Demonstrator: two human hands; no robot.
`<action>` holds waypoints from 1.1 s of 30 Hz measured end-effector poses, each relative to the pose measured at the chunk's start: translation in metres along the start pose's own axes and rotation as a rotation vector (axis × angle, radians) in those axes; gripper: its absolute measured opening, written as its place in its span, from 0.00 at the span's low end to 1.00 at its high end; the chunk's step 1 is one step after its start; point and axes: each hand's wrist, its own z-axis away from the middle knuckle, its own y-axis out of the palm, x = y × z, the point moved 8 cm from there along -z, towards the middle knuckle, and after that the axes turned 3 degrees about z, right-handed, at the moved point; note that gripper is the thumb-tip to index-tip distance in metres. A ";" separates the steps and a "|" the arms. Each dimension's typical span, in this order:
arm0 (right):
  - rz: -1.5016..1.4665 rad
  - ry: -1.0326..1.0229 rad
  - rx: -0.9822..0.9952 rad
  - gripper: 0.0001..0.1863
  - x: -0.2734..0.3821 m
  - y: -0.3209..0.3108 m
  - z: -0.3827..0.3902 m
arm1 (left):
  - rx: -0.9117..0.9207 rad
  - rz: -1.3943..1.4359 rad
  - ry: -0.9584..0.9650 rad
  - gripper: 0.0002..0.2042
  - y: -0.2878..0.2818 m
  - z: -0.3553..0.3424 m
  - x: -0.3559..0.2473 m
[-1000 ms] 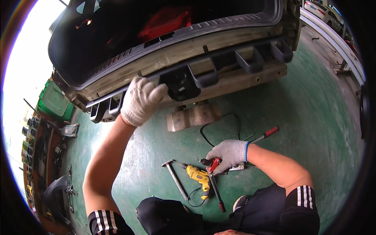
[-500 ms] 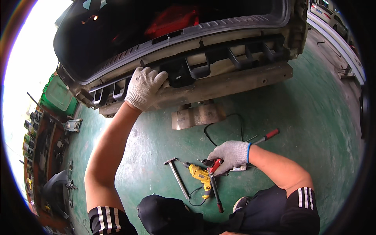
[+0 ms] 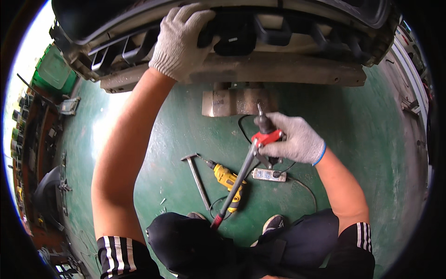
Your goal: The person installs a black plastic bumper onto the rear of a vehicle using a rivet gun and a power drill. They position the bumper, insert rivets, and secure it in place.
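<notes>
My left hand (image 3: 179,46), in a knitted glove, grips the black plastic bumper bracket (image 3: 274,38) along the rear of a car, its fingers bent over the upper edge. What lies under the palm is hidden. In my right hand (image 3: 299,139), gloved too, is a long-handled hand riveter (image 3: 268,137) with a red head. My fingers close around the head. Its dark nose points up toward the car, a thin metal pin sticking out. One grey arm of the riveter slants down toward my knee; the other arm is hidden.
Below the bracket runs a metal crossbeam (image 3: 278,69), with a muffler (image 3: 232,103) hanging under it. On the green floor lie a hammer (image 3: 197,181), a yellow corded drill (image 3: 225,176) and a white power strip (image 3: 269,175). A cluttered shelf (image 3: 35,153) stands at the left.
My right hand has lifted the riveter off the floor area toward the crossbeam, nose turned upward. My left hand remains on the bracket, its fingers stretched farther over it. The view has moved closer to the car.
</notes>
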 end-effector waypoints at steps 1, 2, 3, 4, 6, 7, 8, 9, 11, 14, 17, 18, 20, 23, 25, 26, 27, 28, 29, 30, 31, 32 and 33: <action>-0.003 -0.026 -0.019 0.31 0.014 -0.005 -0.006 | -0.026 -0.021 0.032 0.27 0.000 -0.002 -0.004; 0.028 0.020 -0.016 0.32 0.026 -0.010 -0.013 | -0.027 -0.006 0.044 0.26 0.000 -0.004 -0.004; 0.087 -0.208 -0.162 0.29 0.033 -0.015 -0.024 | -0.028 0.010 0.055 0.25 0.001 -0.003 -0.004; 0.035 -0.102 -0.127 0.28 0.044 -0.016 -0.037 | -0.030 -0.041 0.079 0.24 -0.001 0.000 0.001; -0.024 -0.016 -0.127 0.27 0.051 -0.027 -0.056 | -0.010 0.023 0.040 0.26 -0.009 -0.002 -0.006; -0.034 -0.048 -0.152 0.27 0.053 -0.035 -0.066 | -0.008 0.054 0.027 0.26 -0.013 -0.006 -0.008; -0.009 -0.038 -0.153 0.27 0.054 -0.040 -0.074 | -0.025 0.048 0.033 0.26 -0.010 -0.006 -0.009; 0.087 -0.145 -0.217 0.27 0.049 -0.046 -0.085 | -0.028 0.049 0.043 0.26 -0.008 -0.006 -0.008; 0.011 -0.112 -0.230 0.29 0.039 -0.045 -0.094 | -0.013 0.058 0.059 0.27 -0.005 -0.007 -0.010; -0.053 -0.141 -0.283 0.30 0.036 -0.040 -0.107 | -0.064 0.122 0.131 0.27 -0.007 -0.008 -0.008; -0.075 -0.319 -0.342 0.29 0.042 -0.040 -0.116 | -0.043 0.063 0.136 0.27 0.000 -0.006 -0.004; -0.177 -0.264 -0.341 0.29 0.035 -0.040 -0.117 | -0.011 0.006 0.124 0.25 0.008 -0.002 0.000; -0.298 -0.230 -0.314 0.28 0.032 -0.041 -0.123 | 0.023 -0.076 0.136 0.24 0.010 -0.006 0.000; -0.337 -0.269 -0.224 0.28 0.034 -0.034 -0.118 | 0.072 -0.050 0.119 0.25 0.005 -0.007 -0.001; -0.452 -0.282 -0.197 0.30 0.028 -0.033 -0.115 | 0.035 -0.004 0.132 0.27 0.001 -0.013 -0.011; -0.533 -0.263 -0.159 0.31 0.020 -0.029 -0.115 | 0.041 -0.033 0.123 0.27 0.001 -0.012 -0.009; -0.613 -0.237 -0.125 0.32 0.011 -0.026 -0.112 | 0.073 -0.045 0.099 0.27 0.004 -0.012 -0.008; -0.696 -0.214 -0.085 0.33 0.005 -0.021 -0.112 | 0.110 -0.046 0.085 0.27 0.003 -0.012 -0.006; -0.676 -0.239 -0.104 0.34 -0.004 -0.027 -0.107 | 0.142 -0.037 0.065 0.26 0.003 -0.012 -0.004; -0.657 -0.265 -0.127 0.35 -0.013 -0.033 -0.100 | 0.182 -0.115 0.100 0.27 0.005 -0.012 -0.003; -0.640 -0.292 -0.146 0.35 -0.022 -0.038 -0.095 | 0.191 -0.122 0.105 0.27 0.004 -0.013 -0.004; -0.651 -0.320 -0.167 0.33 -0.029 -0.049 -0.085 | 0.197 -0.127 0.108 0.27 0.005 -0.015 -0.006; -0.663 -0.348 -0.187 0.31 -0.035 -0.059 -0.074 | 0.204 -0.132 0.110 0.27 0.006 -0.016 -0.008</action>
